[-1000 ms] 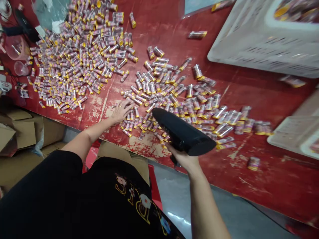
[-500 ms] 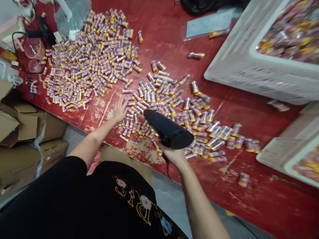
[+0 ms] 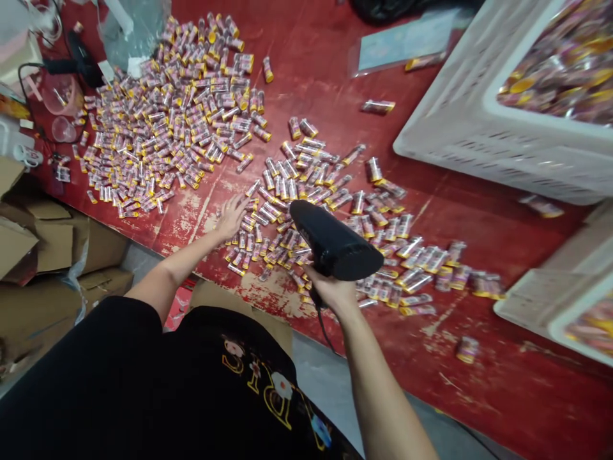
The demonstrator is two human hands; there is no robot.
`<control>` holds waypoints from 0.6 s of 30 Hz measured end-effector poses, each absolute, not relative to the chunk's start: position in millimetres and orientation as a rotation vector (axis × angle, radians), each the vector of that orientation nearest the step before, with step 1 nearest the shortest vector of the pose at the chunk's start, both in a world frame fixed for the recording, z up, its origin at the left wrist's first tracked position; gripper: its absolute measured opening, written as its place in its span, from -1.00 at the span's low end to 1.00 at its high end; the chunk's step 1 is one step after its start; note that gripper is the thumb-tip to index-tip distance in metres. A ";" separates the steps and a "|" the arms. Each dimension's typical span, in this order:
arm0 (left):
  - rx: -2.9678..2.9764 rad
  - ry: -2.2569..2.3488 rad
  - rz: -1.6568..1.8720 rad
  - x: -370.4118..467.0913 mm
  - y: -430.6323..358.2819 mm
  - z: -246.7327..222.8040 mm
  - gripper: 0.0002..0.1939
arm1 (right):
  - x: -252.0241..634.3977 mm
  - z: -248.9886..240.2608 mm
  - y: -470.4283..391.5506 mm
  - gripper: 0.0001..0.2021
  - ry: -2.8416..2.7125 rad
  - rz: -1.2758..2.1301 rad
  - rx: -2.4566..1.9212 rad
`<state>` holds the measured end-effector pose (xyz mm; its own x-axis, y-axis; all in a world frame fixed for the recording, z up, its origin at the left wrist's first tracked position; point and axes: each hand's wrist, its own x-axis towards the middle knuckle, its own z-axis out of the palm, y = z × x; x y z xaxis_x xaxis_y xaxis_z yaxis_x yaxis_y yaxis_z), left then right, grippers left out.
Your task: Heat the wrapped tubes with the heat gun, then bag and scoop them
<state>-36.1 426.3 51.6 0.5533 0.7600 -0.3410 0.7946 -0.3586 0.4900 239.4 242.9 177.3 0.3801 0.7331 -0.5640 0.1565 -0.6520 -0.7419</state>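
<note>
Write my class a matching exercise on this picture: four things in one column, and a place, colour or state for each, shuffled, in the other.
Things
1. Left hand
2. Central hair dryer
3. Larger crate
4. Cardboard boxes

Descriptions
A. White, slotted side
B. Brown, beside the red table
C. At the edge of a cluster of yellow-ended tubes
D. Held in the right hand

Pairs: 1-C, 2-D, 3-A, 4-B

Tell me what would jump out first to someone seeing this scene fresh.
First, the black blower, gripped in the right hand above small yellow-ended tubes strewn over the worn red table. Next, the bigger heap of similar tubes to the left, beyond the left hand. Then the large white crate at the upper right, with more inside.
</note>
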 end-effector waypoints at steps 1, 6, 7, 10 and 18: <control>2.142 1.290 -0.047 -41.1 431.5 50.6 -0.25 | 239.5 175.6 246.2 -0.41 -0.751 1.286 -2.044; 2.070 1.322 -0.113 -26.6 472.4 33.6 -0.17 | 242.1 175.3 252.7 -0.32 -0.765 1.365 -2.084; 2.088 1.284 -0.135 -21.2 473.3 33.4 -0.16 | 242.1 176.5 250.5 -0.32 -0.755 1.352 -2.115; 2.217 1.033 -0.176 -19.7 440.2 48.7 -0.08 | 240.7 183.2 234.2 -0.39 -0.750 1.375 -2.135; 2.239 0.402 -0.388 -58.3 322.2 58.3 -0.27 | 243.5 199.6 181.1 -0.51 -0.709 1.427 -2.168</control>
